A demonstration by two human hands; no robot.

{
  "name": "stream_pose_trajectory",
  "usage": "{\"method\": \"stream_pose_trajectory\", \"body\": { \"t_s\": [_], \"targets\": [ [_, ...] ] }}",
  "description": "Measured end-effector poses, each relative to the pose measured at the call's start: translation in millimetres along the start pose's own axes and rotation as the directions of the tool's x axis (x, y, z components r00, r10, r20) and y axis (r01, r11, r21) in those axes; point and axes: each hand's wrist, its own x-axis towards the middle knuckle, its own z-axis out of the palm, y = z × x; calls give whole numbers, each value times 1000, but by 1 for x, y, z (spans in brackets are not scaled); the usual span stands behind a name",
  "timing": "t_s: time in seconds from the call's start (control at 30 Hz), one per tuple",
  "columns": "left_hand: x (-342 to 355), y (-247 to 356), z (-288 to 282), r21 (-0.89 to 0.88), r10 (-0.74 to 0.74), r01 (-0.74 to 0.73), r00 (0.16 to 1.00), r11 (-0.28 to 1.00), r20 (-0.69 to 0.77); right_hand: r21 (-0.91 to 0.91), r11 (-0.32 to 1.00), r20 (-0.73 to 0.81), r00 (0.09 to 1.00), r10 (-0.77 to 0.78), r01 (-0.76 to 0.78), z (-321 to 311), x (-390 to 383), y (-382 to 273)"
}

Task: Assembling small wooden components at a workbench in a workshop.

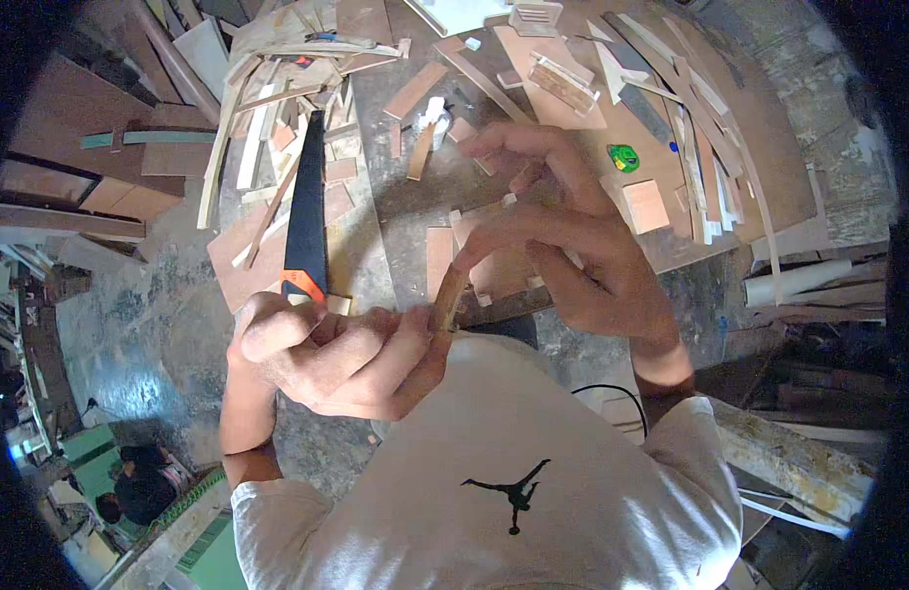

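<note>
My left hand (346,359) is closed, its fingertips pinching a small thin strip of wood (448,298) in front of my chest. The strip stands tilted, its lower end between the fingers. From the right, my right hand (597,251) reaches over with its fingers curved and apart. One of its fingertips touches or nearly touches the strip's upper end; the rest of that hand holds nothing. Just beyond my left hand lies a handsaw (308,206) with a black blade and an orange handle, the handle partly hidden behind my fingers.
The worktable (390,211) carries scattered wood offcuts and strips. A white bottle (433,113) stands near its middle, and a green tape measure (623,157) lies to the right. Long wood strips (695,147) are heaped at the far right. A person (145,482) is at the lower left.
</note>
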Motion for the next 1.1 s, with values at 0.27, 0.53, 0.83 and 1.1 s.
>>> {"method": "stream_pose_trajectory", "body": {
  "t_s": [0.27, 0.53, 0.83, 1.1],
  "targets": [
    [-2, 9, -11, 4, -47, 47, 994, 999, 96, -105, 991, 47, 996, -76, 81, 4, 7, -2],
    [-1, 7, -11, -7, -47, 47, 997, 999, 65, -145, 982, 26, 993, -118, 120, 7, 6, 1],
    [-5, 6, -15, 49, -52, 49, 996, 998, 72, -322, 912, 43, 966, -255, 255, 7, 9, 9],
    [-11, 6, -15, 12, -101, 101, 991, 995, 82, -301, 938, 15, 985, -174, 171, 8, 15, -5]
  ]
}}
